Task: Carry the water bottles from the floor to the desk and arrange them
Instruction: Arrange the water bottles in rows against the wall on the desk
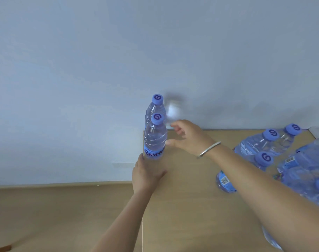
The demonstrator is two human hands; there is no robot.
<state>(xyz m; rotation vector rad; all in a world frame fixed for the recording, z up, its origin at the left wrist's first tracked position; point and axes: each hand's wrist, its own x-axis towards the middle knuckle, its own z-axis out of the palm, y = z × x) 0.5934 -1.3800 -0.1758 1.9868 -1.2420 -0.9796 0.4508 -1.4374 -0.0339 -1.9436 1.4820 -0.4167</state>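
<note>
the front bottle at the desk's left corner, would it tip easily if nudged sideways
Probably yes. The front bottle stands tall and narrow, close to the desk edge, so a high push could topple it off. It looks full, so likely fairly heavy and steadier low down, where the left hand touches it. The right hand is open beside it.

Pale wood desk (187,206) set against the wall — two capped water bottles (155,140) upright in line at its far left corner, a cluster of purple-capped bottles (260,142) standing at the right edge — wooden floor (55,215) alongside, left.
</note>
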